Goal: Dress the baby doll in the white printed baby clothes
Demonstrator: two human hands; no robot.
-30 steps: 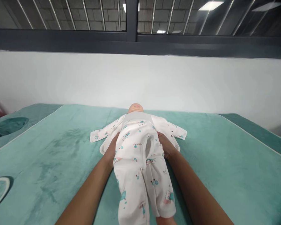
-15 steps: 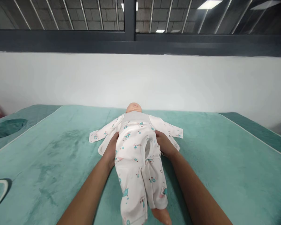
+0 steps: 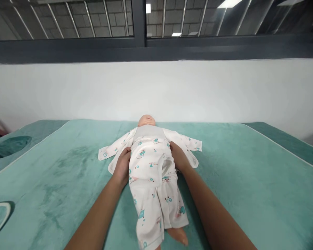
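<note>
A baby doll lies on its back on the teal padded mat, head toward the wall. White patterned baby pants cover it from the chest down, with an opening at the crotch. One bare foot sticks out of the right-hand leg. My left hand is closed on the left edge of the pants near the waist. On the opposite side, my right hand grips the pants' right edge; its fingertips are partly hidden. A white patterned baby top is on the doll, sleeves spread out and front flaps fanned to both sides.
The teal mat spreads around the doll up to a white wall. A dark window frame runs above it. White curved trim shows at lower left, and a dark oval recess lies at far left.
Both hands stay at the pants' sides, shifting very slightly. The foot has turned a little and the leg ends have moved slightly. The camera view has tilted a bit.
</note>
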